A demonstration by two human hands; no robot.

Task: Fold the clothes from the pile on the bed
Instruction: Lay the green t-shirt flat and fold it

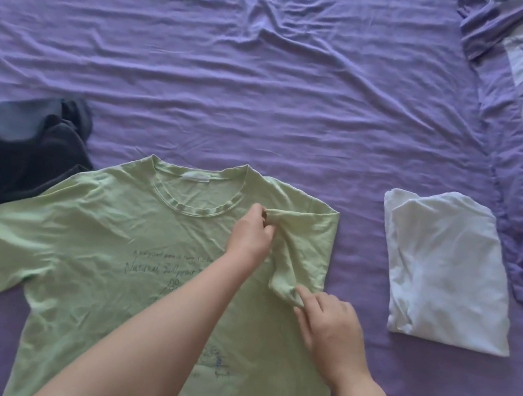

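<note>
Folding the green T-shirt's right sleeve

The green T-shirt [102, 241] lies face up on the purple bed [272, 79], near the front edge, with its collar away from the person. Its right sleeve is turned inward over the chest. The left hand [249, 235] pinches the upper end of this folded sleeve, just beside the collar. The right hand [329, 332] pinches the lower end (the sleeve hem). A folded white garment [446, 275] rests to the right, apart from the shirt. A dark garment [10, 151] lies crumpled at the left, partly under the shirt's shoulder.
</note>
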